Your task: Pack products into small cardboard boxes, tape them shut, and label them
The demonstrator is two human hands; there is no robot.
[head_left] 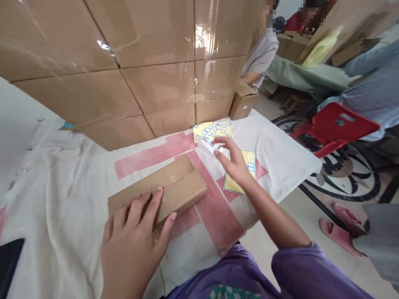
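A flat, closed brown cardboard box (179,187) lies at a slant on the cloth-covered table. My left hand (137,228) rests on its near left part, fingers spread over the top and thumb by the near edge. Farther right, my right hand (232,162) has thumb and fingers closed around the near end of a small white tape dispenser (207,145). The dispenser is at the lower edge of a yellow sheet (199,133) bearing several small white labels with blue edges. A second yellow sheet (233,185) lies partly behind my right wrist.
Stacked, taped cartons (162,87) wall off the table's far side. A small upright box (245,101) stands at the far right corner. Beyond the table's right edge are a red chair (346,124), several people and another table holding a yellow bottle (321,50).
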